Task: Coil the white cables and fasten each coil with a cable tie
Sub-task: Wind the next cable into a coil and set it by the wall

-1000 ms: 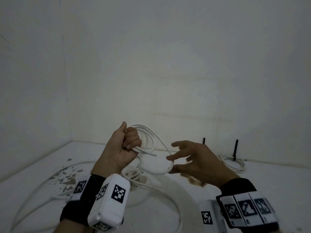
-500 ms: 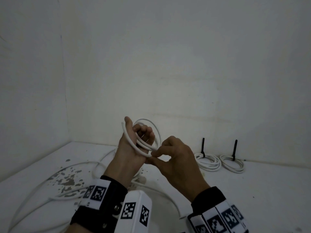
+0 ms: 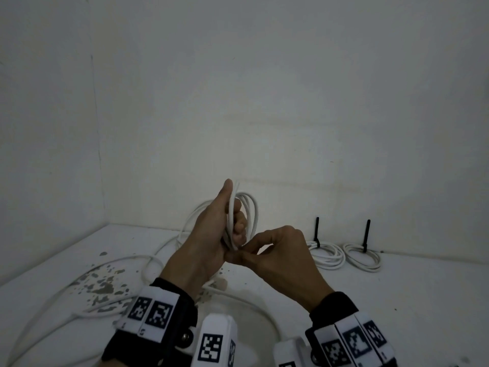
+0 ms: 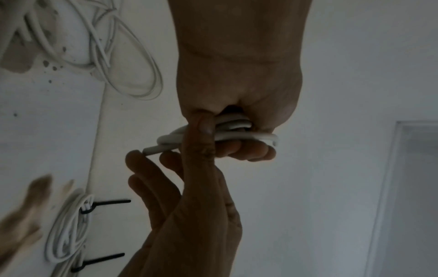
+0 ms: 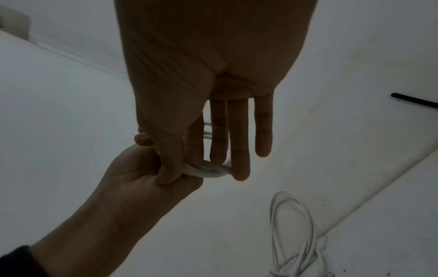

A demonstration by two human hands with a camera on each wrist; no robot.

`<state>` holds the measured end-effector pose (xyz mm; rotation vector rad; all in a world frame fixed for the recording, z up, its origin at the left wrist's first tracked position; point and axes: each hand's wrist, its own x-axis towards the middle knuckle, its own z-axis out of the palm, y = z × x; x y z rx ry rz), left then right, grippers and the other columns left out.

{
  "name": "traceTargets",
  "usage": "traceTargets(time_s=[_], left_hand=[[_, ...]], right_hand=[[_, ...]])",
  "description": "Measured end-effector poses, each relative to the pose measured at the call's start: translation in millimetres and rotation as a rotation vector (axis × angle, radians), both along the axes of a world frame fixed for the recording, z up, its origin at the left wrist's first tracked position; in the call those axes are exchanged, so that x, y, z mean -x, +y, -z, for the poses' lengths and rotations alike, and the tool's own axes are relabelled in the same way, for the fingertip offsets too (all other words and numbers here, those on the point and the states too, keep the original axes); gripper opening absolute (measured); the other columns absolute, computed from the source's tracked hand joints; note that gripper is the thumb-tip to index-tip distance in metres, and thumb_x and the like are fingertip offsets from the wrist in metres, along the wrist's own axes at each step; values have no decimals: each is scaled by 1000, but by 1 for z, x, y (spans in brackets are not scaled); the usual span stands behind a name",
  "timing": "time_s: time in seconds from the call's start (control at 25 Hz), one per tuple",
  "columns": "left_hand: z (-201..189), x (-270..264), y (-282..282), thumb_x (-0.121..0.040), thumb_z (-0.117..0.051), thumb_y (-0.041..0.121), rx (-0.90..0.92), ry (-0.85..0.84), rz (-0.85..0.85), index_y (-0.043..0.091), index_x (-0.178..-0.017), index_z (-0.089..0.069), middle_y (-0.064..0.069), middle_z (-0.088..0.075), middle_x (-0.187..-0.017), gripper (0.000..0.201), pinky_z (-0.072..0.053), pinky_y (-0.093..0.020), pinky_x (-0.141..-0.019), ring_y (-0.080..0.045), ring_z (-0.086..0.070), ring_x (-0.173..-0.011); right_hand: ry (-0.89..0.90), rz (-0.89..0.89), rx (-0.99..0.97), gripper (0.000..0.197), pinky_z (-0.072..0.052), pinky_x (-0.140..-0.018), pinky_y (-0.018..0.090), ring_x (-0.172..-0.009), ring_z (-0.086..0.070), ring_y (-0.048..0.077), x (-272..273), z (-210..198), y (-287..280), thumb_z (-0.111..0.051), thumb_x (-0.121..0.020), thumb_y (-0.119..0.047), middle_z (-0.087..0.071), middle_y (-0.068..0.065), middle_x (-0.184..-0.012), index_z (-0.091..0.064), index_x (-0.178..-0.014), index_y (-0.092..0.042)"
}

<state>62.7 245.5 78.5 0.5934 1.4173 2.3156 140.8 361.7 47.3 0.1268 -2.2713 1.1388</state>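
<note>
Since a second ago the right hand [image 3: 280, 256] has closed in to pinch the cable end at the coil [image 3: 247, 217] gripped upright in the left hand [image 3: 211, 239] above the bench [image 3: 410, 300]; loosening either grip would likely spring the loops apart.

Legible text, labels, brands, numbers: none. Only markings present: black-and-white square coded tags [image 3: 154, 313] on left wristband at 7 o'clock, and matching tags [image 3: 354, 343] on right wristband at 5 o'clock; patterns, not readable characters.
</note>
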Motion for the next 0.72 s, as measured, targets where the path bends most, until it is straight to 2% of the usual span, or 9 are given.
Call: traceTargets(time_s=[0.12,0.24,0.36,0.44,0.48,0.52,0.6,0.68,0.72], left_hand=[[0,-2,2,-96,-46,56,58,81,2,18,-56,-42,-1,-35,-41,55,-25,-21,-38,-12,-29,-32],[2,-1,2,-96,-45,56,49,70,29,19,-57,-37,2,-26,-41,54,-15,-21,-39,-9,-20,-30],[2,-1,-1,-93,-49,57,126,99,35,20,-58,-36,2,-25,-43,53,-14,-20,-38,-8,-18,-32],[1,0,-6,-90,-51,61,196,155,54,19,-58,-35,1,-24,-44,55,-14,-22,-39,-9,-16,-34],[1,0,-8,-88,-50,64,226,178,79,18,-60,-36,1,-24,-45,56,-14,-23,-41,-10,-16,-35],[0,-2,-9,-87,-49,67,254,196,109,15,-63,-39,0,-24,-46,58,-14,-23,-41,-11,-16,-36],[-1,-5,-10,-83,-49,71,278,201,182,14,-64,-45,0,-23,-46,60,-13,-23,-42,-10,-17,-35],[-2,-9,-10,-82,-50,69,262,175,257,18,-57,-54,2,-23,-42,57,-9,-23,-42,-7,-16,-31],[-2,-10,-10,-83,-53,64,265,177,281,22,-53,-59,4,-22,-40,52,-7,-23,-42,-5,-16,-30]], right_hand=[[32,41,-15,28,-41,-52,14,-40,-51,5,3,2,0,-89,-67,-40,-67,-2,-52,-76,-60,-17],[46,120,-107,43,-52,-58,26,-51,-59,9,6,3,2,-88,-63,-49,-65,-4,-54,-62,-57,-15],[2,30,-122,32,-51,-58,24,-55,-61,7,0,-5,2,-87,-66,-44,-67,-8,-62,-64,-67,-22],[115,32,-16,26,-49,-57,23,-60,-59,8,-4,-15,5,-81,-70,-42,-64,-7,-67,-63,-76,-25],[197,89,56,27,-45,-58,21,-62,-54,7,-5,-19,7,-78,-71,-45,-59,-8,-69,-62,-82,-27],[244,155,90,30,-41,-59,18,-66,-50,5,-7,-22,9,-77,-73,-49,-54,-9,-74,-60,-89,-30],[176,178,44,33,-42,-66,16,-78,-53,2,-8,-24,8,-73,-76,-56,-55,-9,-90,-61,-101,-38],[86,77,82,24,-51,-76,23,-91,-60,1,-7,-21,5,-72,-81,-51,-61,-5,-104,-64,-101,-40],[61,35,154,22,-53,-81,27,-97,-62,5,-6,-20,3,-74,-83,-46,-63,-2,-109,-64,-101,-39]])
